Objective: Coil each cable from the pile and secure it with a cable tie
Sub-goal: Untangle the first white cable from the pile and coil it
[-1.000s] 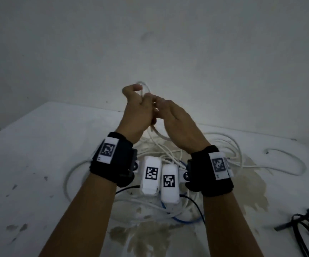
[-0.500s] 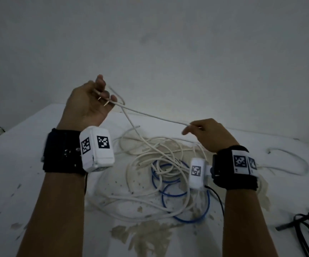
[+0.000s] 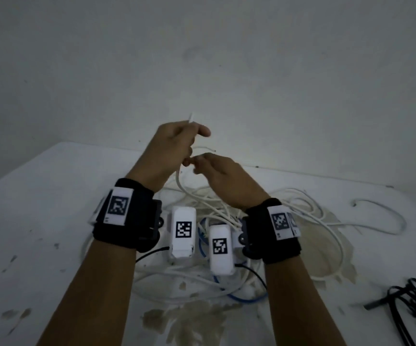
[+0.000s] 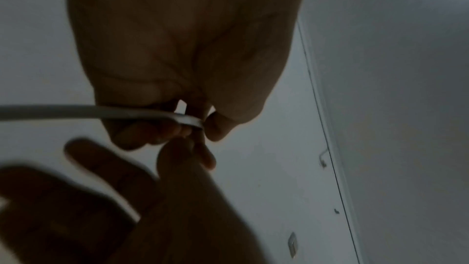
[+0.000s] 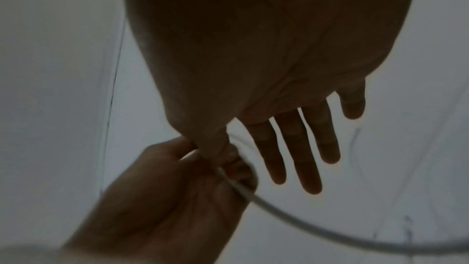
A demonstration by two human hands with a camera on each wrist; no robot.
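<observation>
While our left hand (image 3: 169, 148) grips the white cable (image 3: 180, 181) in curled fingers, our right hand (image 3: 216, 171) meets it, fingers straight.

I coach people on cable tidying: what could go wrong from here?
The white cable runs from the left hand straight down into a tangled pile, so pulling may snag or drag it. The right hand has its fingers spread, so the cable could slip. A blue cable lies intertwined underneath.
</observation>
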